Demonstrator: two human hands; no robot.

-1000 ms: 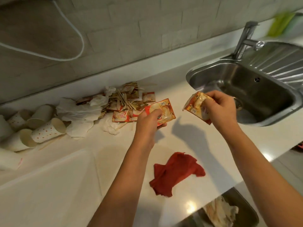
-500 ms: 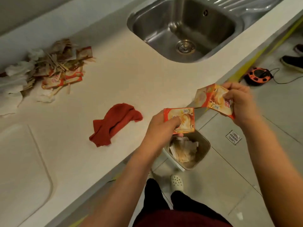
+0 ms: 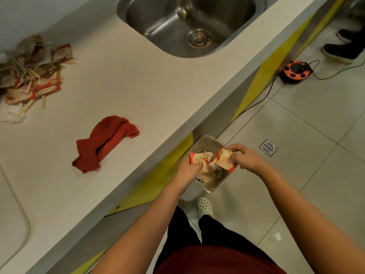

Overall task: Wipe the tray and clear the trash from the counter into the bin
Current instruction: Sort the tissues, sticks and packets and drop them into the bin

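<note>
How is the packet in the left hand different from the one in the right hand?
The left packet looks flat, showing its printed face; the right packet is creased and bent. The left hand pinches its packet at the lower edge; the right hand grips its packet from the side. Both are orange-and-white wrappers held over the bin on the floor.

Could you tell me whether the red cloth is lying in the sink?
No, the red cloth lies crumpled on the counter, well apart from the sink.
</note>
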